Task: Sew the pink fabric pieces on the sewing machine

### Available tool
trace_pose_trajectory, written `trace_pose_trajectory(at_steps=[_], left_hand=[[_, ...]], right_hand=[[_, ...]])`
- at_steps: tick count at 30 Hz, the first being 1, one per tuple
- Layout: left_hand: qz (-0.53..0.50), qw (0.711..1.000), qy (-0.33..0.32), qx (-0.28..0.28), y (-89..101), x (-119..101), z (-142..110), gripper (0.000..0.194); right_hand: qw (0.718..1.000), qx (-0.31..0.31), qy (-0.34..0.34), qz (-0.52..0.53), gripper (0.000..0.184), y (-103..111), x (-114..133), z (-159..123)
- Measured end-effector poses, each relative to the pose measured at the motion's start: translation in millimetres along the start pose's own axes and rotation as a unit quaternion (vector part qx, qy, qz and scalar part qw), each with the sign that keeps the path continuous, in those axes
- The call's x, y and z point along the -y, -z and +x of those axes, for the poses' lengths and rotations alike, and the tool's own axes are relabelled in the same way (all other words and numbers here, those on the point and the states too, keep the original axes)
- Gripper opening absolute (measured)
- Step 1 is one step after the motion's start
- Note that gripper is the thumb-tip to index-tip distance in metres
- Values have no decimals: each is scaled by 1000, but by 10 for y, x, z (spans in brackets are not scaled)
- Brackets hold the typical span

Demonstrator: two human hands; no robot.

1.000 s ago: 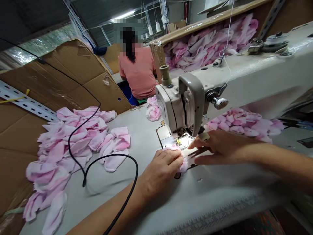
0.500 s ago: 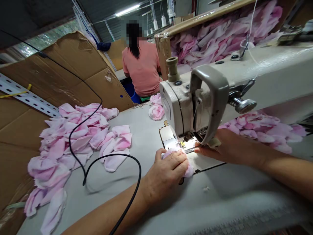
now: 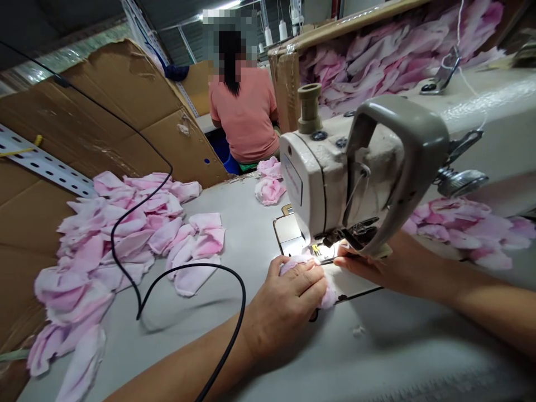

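My left hand [image 3: 295, 290] is closed over a small bunched piece of pink-and-white fabric [image 3: 329, 296], pressing it to the sewing machine bed beside the lit needle area. My right hand [image 3: 377, 265] reaches in under the machine head from the right. Its visible thumb and finger stretch out apart near the presser foot, with no fabric seen between them; the machine's guard hides the rest. The sewing machine [image 3: 307, 187] stands over both hands, its metal needle plate [image 3: 288, 231] showing to the left of the needle.
A heap of pink fabric pieces [image 3: 125, 223] covers the table's left side. Two fabric rosettes [image 3: 270, 190] lie behind the machine head, more pieces [image 3: 464, 226] to the right. A black cable [image 3: 176, 268] loops near my left forearm. Beyond sits a person [image 3: 245, 111] beside a fabric-filled box [image 3: 288, 84].
The view has shifted slightly, and the machine head appears larger and farther right. Both hands keep nearly the same places, the left still on the fabric.
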State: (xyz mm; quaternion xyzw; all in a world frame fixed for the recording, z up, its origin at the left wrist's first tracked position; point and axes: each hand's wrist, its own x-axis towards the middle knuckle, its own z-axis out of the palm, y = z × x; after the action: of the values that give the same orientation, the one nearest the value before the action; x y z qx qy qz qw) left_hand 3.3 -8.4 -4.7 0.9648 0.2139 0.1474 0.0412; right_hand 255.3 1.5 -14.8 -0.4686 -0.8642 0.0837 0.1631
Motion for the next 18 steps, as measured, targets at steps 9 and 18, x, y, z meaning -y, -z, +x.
trace_pose_trajectory(at_steps=[9,18], left_hand=[[-5,1000,8,-10,2,2,8,18],[24,999,23,16,-6,-5,-2,23]], right_hand=[[998,-34,51,-16,31,-48,-18,17],[997,-59,50,-18,34,-61,-42,9]])
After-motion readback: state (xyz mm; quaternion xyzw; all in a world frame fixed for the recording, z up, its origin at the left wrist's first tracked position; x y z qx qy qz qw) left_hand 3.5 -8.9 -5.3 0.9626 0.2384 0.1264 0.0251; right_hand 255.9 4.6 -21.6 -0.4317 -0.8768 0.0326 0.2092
